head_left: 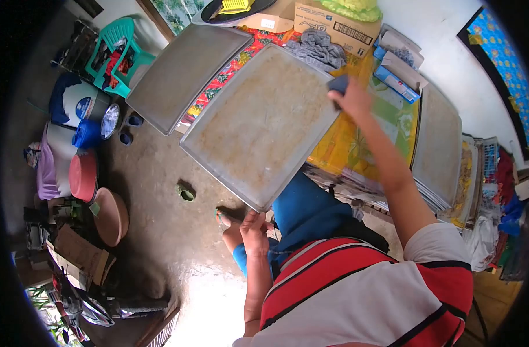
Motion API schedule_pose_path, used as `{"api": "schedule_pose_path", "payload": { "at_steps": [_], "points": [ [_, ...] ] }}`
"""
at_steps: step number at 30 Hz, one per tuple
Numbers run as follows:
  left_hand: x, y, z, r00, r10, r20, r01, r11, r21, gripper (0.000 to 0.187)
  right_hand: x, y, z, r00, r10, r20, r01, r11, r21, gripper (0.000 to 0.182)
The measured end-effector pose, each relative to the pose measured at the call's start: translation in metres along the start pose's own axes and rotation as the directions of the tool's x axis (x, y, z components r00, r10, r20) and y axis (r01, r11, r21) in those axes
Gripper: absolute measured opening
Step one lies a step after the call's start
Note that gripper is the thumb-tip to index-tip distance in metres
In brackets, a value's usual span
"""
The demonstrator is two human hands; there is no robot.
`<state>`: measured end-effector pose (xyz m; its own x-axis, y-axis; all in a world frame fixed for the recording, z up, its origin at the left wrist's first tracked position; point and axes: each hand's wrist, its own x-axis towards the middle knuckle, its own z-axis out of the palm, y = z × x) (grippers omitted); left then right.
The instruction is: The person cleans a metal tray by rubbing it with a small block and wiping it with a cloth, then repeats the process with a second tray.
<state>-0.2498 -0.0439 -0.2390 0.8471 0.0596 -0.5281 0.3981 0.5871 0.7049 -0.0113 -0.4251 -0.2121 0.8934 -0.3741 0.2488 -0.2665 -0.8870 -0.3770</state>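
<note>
A large metal baking tray (264,124) with brownish stains lies tilted across the table's edge in front of me. Its near corner is gripped by my left hand (254,232), fingers closed on the rim. At the tray's far right corner, my right hand (355,99), blurred by motion, is closed around a dark blue-black pad (337,90). Whether that pad is a sponge or a folded cloth cannot be made out. To the left, a second baking tray (186,72) rests on the red patterned tablecloth (221,82).
A grey cloth (318,49) and a cardboard box (337,29) sit behind the tray. More trays are stacked (435,150) on the right, near a blue box (396,84). Leftward stand a green chair (117,52) and basins (110,217). A green clog (186,192) lies on the floor.
</note>
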Motion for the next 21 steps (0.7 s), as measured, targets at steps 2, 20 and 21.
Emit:
{"api": "schedule_pose_path", "payload": {
  "at_steps": [2, 20, 21],
  "points": [
    [-0.002, 0.000, 0.001, 1.000, 0.008, -0.015, -0.008, 1.000, -0.002, 0.020, -0.052, -0.046, 0.005, 0.975, -0.204, 0.085, 0.202, 0.979, 0.024, 0.074],
    [0.006, 0.009, -0.018, 0.995, 0.095, -0.031, -0.095, 0.995, 0.004, 0.019, 0.018, 0.010, -0.004, 0.989, -0.029, 0.142, 0.046, 0.991, -0.123, 0.082],
    [0.005, 0.009, -0.019, 0.995, 0.098, -0.031, -0.097, 0.995, 0.012, 0.019, 0.013, 0.008, -0.004, 0.987, -0.056, 0.149, 0.073, 0.991, -0.111, 0.082]
  ]
}}
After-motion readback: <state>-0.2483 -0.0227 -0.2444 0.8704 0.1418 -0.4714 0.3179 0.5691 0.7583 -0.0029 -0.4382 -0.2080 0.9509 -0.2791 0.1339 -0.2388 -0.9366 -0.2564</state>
